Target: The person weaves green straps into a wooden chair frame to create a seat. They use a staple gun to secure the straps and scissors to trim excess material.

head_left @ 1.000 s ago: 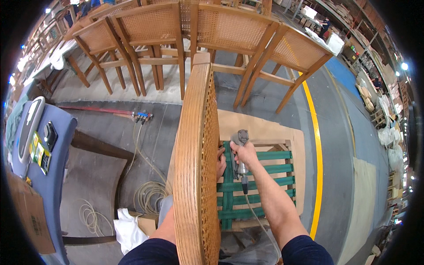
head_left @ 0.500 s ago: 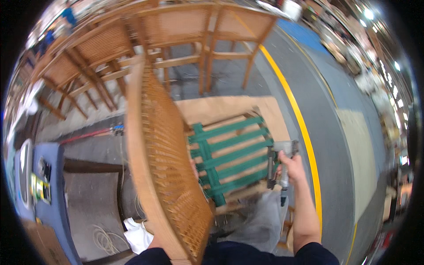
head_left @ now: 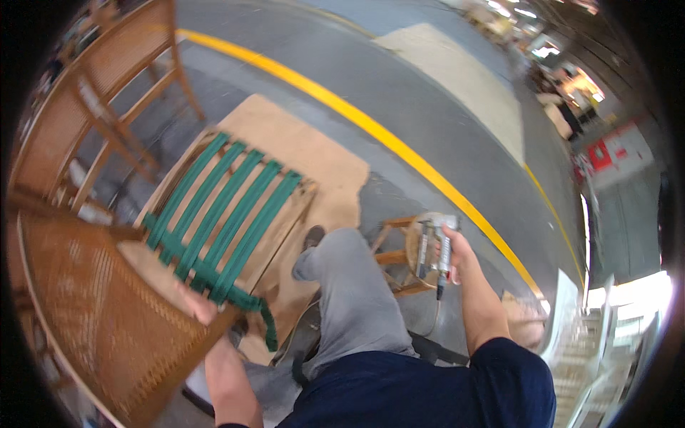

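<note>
In my right hand (head_left: pixel 460 253) is a silver staple gun (head_left: pixel 441 250), its air hose trailing down. Below and beside it stands a small wooden stool (head_left: pixel 392 257) with a round top. My left hand (head_left: pixel 200 305), slightly blurred, reaches past the chair's back frame with its fingers stretched along the near edge of the seat. Whether it presses on the frame I cannot tell. The wooden chair has a seat frame crossed by green webbing strips (head_left: pixel 239 189), with a loose webbing end (head_left: pixel 269 324) hanging at the near corner. Its woven cane back (head_left: pixel 107 307) fills the lower left.
Brown cardboard (head_left: pixel 328 160) lies under the chair. More cane-backed chairs (head_left: pixel 128 53) stand at the upper left. A yellow floor line (head_left: pixel 357 118) crosses the grey floor. Pale slatted furniture (head_left: pixel 592 349) is at the lower right. My grey-trousered leg (head_left: pixel 357 292) is beside the seat.
My view has swung to the right, so the chair appears further left and turned. The staple gun has moved from beside the seat to over the stool. My left hand has come into clearer view.
</note>
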Tool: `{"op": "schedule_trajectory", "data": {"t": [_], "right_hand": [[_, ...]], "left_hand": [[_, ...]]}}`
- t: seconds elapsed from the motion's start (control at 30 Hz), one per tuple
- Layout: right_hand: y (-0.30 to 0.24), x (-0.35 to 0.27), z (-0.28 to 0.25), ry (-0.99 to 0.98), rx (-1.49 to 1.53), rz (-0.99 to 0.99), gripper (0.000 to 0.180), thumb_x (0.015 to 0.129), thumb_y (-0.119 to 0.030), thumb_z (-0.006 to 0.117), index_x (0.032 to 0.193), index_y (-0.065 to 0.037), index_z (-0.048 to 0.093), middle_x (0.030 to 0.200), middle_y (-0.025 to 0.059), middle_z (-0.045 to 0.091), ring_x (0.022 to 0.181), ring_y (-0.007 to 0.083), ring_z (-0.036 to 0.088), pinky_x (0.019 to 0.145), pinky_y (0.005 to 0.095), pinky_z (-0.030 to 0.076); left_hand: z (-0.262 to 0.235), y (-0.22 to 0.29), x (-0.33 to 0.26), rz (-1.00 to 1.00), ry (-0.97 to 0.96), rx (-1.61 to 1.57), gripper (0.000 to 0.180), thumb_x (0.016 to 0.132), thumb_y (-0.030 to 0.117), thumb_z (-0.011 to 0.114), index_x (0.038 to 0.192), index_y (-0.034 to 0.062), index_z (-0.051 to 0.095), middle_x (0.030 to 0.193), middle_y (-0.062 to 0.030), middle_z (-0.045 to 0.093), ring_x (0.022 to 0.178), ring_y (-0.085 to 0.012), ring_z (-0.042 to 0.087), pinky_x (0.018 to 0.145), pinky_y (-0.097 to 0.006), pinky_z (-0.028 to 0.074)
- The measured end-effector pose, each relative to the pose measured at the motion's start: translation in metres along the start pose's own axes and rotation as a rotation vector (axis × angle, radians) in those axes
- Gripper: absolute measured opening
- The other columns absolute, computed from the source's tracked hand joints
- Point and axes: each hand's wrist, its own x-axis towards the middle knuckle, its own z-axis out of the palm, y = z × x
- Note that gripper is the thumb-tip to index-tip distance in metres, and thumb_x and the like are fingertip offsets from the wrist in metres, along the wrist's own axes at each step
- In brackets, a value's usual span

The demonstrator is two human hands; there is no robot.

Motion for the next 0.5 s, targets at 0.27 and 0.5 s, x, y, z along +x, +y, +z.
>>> {"op": "schedule_trajectory", "data": {"t": [0.27, 0.5], "right_hand": [[0.018, 0.019, -0.011, -0.032, -0.076, -0.035, 0.051, 0.100, -0.051, 0.070, 0.129, -0.008, 0.064, 0.096, 0.0072, 0.071, 0.069, 0.0206, 0.065, 0.056, 0.0354, 0.055], [-0.001, -0.011, -0.013, 0.390, -1.059, -0.572, 0.042, 0.092, -0.029, 0.080, 0.117, 0.004, 0.074, 0.102, 0.0150, 0.077, 0.094, 0.0251, 0.073, 0.090, 0.0389, 0.056]], "left_hand": [[-0.074, -0.038, -0.013, 0.092, -0.138, 0.056, 0.039, 0.098, 0.053, 0.059, 0.112, 0.0174, 0.065, 0.110, -0.0103, 0.066, 0.090, -0.0258, 0.061, 0.072, -0.044, 0.051], [-0.040, -0.107, -0.047, -0.089, -0.206, 0.172, 0.042, 0.089, 0.021, 0.086, 0.121, -0.0002, 0.071, 0.118, -0.0085, 0.073, 0.106, -0.0240, 0.067, 0.094, -0.039, 0.051]]}}
